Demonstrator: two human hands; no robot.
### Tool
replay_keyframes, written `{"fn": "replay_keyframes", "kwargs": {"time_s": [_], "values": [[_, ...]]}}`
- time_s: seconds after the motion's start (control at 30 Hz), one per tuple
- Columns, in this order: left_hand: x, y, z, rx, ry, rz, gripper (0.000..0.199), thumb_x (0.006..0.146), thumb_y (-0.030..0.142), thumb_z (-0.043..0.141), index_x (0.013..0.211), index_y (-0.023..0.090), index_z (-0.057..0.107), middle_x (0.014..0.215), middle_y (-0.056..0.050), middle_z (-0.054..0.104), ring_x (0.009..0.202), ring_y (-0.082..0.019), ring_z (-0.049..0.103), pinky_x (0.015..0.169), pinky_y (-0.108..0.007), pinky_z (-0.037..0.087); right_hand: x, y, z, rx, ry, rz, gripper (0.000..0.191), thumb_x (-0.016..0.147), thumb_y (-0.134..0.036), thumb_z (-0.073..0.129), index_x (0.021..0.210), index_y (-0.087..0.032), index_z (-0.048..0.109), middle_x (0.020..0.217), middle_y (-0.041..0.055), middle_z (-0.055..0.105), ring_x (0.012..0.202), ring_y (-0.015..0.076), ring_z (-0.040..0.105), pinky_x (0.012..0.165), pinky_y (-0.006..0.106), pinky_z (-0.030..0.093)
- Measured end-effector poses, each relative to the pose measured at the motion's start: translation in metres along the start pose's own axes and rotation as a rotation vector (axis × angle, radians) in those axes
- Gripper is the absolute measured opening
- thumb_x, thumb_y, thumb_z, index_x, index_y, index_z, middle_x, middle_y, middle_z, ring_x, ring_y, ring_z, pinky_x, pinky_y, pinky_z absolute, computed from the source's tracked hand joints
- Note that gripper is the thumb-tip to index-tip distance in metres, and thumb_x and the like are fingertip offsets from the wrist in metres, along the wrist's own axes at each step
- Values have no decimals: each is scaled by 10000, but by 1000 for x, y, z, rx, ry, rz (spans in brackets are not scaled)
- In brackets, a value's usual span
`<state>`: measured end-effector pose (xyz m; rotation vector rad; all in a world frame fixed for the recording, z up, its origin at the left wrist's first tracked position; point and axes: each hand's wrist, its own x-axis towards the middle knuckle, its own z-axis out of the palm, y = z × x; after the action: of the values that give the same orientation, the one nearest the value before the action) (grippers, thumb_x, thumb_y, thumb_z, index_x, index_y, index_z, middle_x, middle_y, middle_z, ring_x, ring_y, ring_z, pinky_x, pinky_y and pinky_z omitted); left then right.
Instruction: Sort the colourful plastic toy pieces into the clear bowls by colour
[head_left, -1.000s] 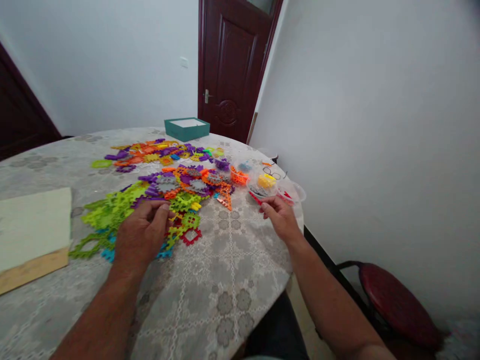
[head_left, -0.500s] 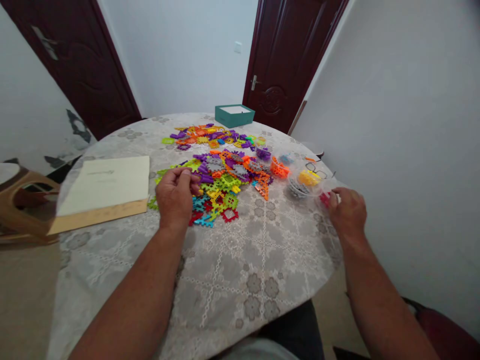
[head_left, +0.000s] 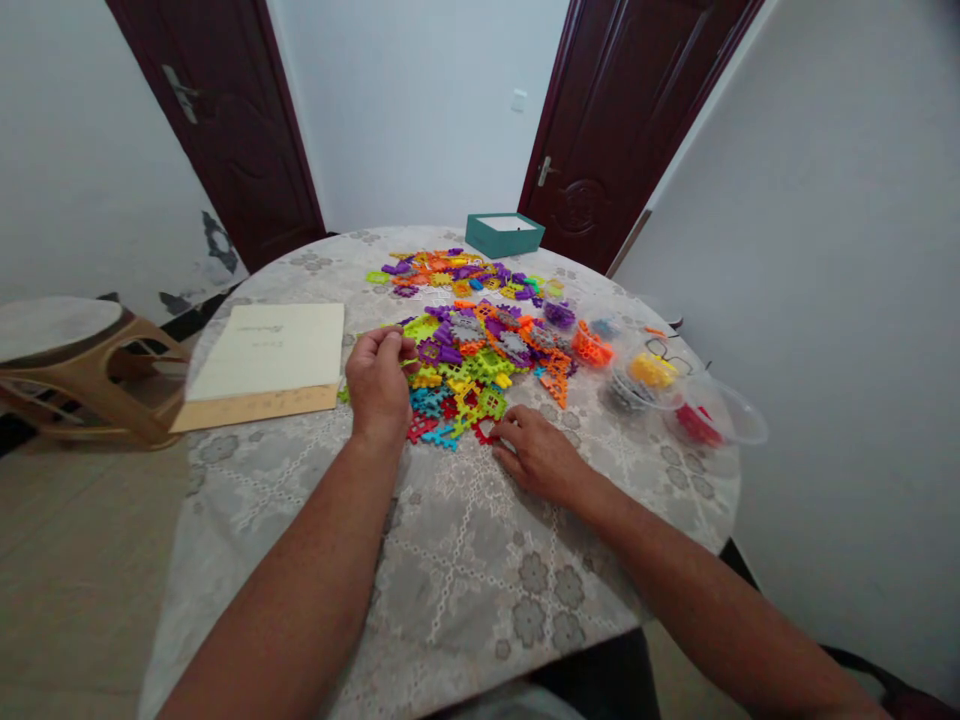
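Pieces [head_left: 486,364] lie heaped on the bench [head_left: 450,520], the right hand [head_left: 541,458] now bent-fingered at a red piece [head_left: 478,432], the left hand [head_left: 379,390] curled narrow beside them, though I can't tell whether either grips anything.

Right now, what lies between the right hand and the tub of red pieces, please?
Only bare tablecloth lies between the right hand and the tub, in the head view.
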<state>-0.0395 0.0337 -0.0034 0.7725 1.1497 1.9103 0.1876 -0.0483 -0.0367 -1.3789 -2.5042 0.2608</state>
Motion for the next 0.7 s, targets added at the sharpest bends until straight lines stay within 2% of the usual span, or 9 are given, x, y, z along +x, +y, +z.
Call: {"fn": "replay_keyframes", "kwargs": {"time_s": [0.1, 0.37, 0.47, 0.57, 0.63, 0.7], "values": [[-1, 1, 1, -3, -13, -16, 217, 770, 321, 639, 945, 193, 653, 777, 2, 655, 675, -130, 642, 577, -219, 519, -3, 3, -2, 44, 3, 7, 96, 995, -255, 600, 1029, -206, 675, 1186, 120, 603, 1066, 241, 587, 947, 404, 516], [-5, 2, 2, -34, -41, -39, 216, 740, 312, 666, 915, 186, 665, 734, 9, 641, 635, -126, 618, 536, -217, 512, -40, 14, -10, 267, 54, 6, 74, 1005, -254, 575, 1033, -249, 644, 1266, 97, 590, 1172, 241, 581, 1034, 427, 499], [-5, 3, 3, -25, -44, -43, 209, 734, 307, 667, 904, 185, 668, 721, 12, 637, 628, -124, 615, 520, -209, 501, -54, 19, -15, 335, 130, 66, 90, 1022, -256, 544, 1030, -237, 632, 1317, 105, 583, 1281, 242, 555, 1095, 433, 465], [-5, 6, 4, -16, -38, -57, 193, 726, 288, 664, 895, 194, 672, 712, 25, 633, 608, -111, 599, 512, -198, 496, -71, 27, -22, 322, 199, 145, 115, 1033, -277, 525, 1050, -236, 630, 1374, 120, 582, 1313, 246, 555, 1053, 423, 499], [-4, 7, 5, -7, -24, -64, 182, 714, 259, 673, 884, 195, 678, 707, 31, 632, 592, -105, 590, 503, -199, 500, -83, 38, -30, 258, 281, 200, 133, 1036, -304, 521, 1061, -238, 634, 1404, 133, 580, 1314, 258, 565, 1026, 428, 519], [-2, 7, 6, -12, -8, -69, 173, 711, 225, 675, 879, 185, 689, 696, 26, 634, 580, -108, 590, 500, -212, 511, -95, 58, -43, 125, 410, 259, 145, 1030, -316, 524, 1068, -236, 638, 1426, 148, 573, 1345, 277, 548, 1077, 472, 488]]}}
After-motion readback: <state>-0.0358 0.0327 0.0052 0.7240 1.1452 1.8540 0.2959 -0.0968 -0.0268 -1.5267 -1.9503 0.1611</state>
